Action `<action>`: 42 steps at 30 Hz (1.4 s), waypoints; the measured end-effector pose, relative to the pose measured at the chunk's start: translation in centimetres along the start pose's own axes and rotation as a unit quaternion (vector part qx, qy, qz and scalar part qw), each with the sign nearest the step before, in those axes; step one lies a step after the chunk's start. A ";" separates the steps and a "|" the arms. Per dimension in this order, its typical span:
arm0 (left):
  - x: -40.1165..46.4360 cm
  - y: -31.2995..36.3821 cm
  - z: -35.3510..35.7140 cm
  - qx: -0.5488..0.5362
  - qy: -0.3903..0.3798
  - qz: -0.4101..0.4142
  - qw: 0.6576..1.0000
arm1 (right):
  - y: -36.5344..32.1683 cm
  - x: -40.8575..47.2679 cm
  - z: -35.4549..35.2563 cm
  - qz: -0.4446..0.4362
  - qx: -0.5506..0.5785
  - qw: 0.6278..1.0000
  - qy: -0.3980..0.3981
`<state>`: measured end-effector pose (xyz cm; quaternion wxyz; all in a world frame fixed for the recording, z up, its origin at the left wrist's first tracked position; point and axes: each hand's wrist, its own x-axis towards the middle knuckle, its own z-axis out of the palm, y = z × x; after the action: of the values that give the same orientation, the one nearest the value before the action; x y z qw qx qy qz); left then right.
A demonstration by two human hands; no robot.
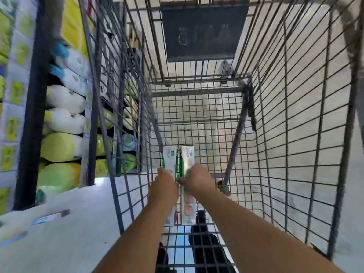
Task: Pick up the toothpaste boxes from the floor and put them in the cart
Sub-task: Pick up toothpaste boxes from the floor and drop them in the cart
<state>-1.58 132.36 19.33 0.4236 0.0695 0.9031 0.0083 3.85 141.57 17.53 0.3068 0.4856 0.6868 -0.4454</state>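
Observation:
I look straight down into a wire shopping cart. Two long white toothpaste boxes with green edges lie side by side near the cart's bottom: the left toothpaste box and the right toothpaste box. My left hand grips the left box around its middle. My right hand grips the right box beside it. Both arms reach down into the cart from the near side. The hands cover the middle of each box.
Store shelves with white and yellow-green bagged goods stand close along the cart's left side. A dark flap hangs on the cart's far end. Pale floor shows at lower left and through the mesh.

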 end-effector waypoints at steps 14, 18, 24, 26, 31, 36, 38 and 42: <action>-2.9 0.7 -4.1 0.000 -0.057 0.026 0.998 | 0.2 -4.9 -2.7 -0.056 -0.023 0.998 -0.023; -7.2 2.0 -10.7 0.025 -0.052 0.137 0.989 | -1.5 -10.8 -8.6 -0.081 -0.050 0.995 0.018; -17.9 4.7 -24.2 0.091 0.029 0.275 0.957 | -6.3 -22.4 -19.7 -0.181 -0.148 0.966 0.106; -21.6 4.8 -28.3 0.148 0.061 0.296 0.942 | -7.9 -25.9 -22.8 -0.221 -0.227 0.936 0.156; -28.9 4.0 -36.1 0.269 0.176 0.304 0.897 | -11.0 -33.8 -28.0 -0.279 -0.353 0.858 0.247; -33.8 2.0 -39.3 0.295 0.186 0.298 0.889 | -11.9 -40.8 -29.6 -0.305 -0.360 0.832 0.293; -35.8 0.9 -39.5 0.293 0.194 0.304 0.885 | -12.1 -43.3 -29.1 -0.306 -0.361 0.830 0.295; -39.3 -3.3 -38.1 0.293 0.206 0.322 0.876 | -12.1 -47.5 -26.0 -0.305 -0.377 0.819 0.306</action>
<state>-6.29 125.54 73.54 0.1624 0.4740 0.8588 -0.1066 8.93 145.00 72.65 0.0885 0.2088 0.9726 -0.0513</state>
